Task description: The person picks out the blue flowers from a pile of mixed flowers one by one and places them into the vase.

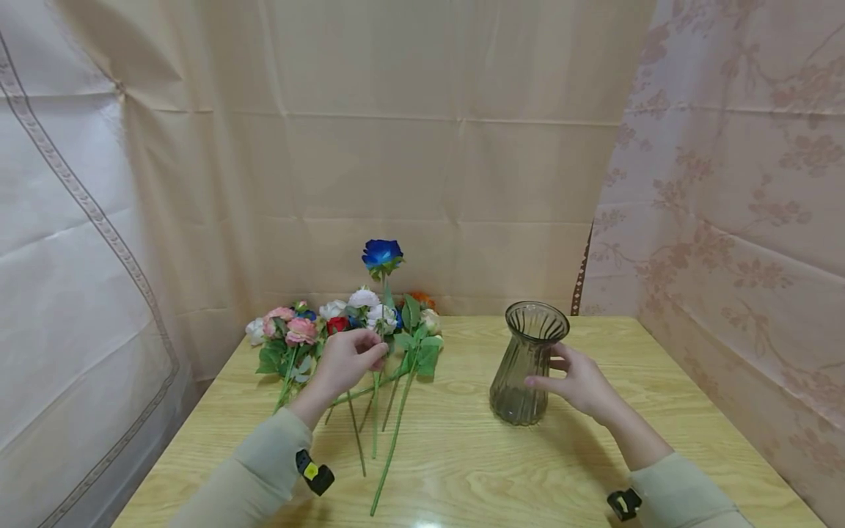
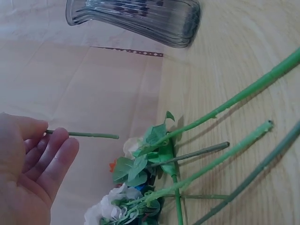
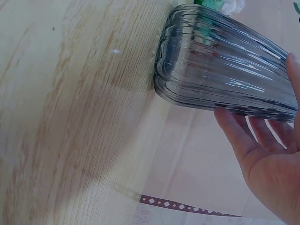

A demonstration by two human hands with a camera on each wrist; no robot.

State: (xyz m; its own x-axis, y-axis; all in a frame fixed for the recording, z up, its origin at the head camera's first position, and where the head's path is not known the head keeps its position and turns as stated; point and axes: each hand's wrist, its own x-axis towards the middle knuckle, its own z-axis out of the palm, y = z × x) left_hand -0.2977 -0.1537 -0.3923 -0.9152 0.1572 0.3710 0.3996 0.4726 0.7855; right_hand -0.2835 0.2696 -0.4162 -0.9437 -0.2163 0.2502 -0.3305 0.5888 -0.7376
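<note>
My left hand (image 1: 353, 359) pinches the stem of a blue artificial rose (image 1: 383, 254), which stands upright above the other flowers. In the left wrist view the lower end of that green stem (image 2: 93, 135) sticks out past the fingertips. A smoky ribbed glass vase (image 1: 521, 381) stands upright on the table. My right hand (image 1: 581, 385) grips it from the right, the thumb on the near side and the fingers on the far side. In the right wrist view the fingers (image 3: 232, 129) lie along the glass wall.
Several artificial flowers lie at the table's back left, among them pink blooms (image 1: 301, 330), a red rose (image 1: 337, 325) and white ones (image 1: 364, 297). Their long green stems (image 1: 396, 433) point toward the near edge. Hanging cloth (image 1: 422, 169) encloses the wooden table (image 1: 455, 477).
</note>
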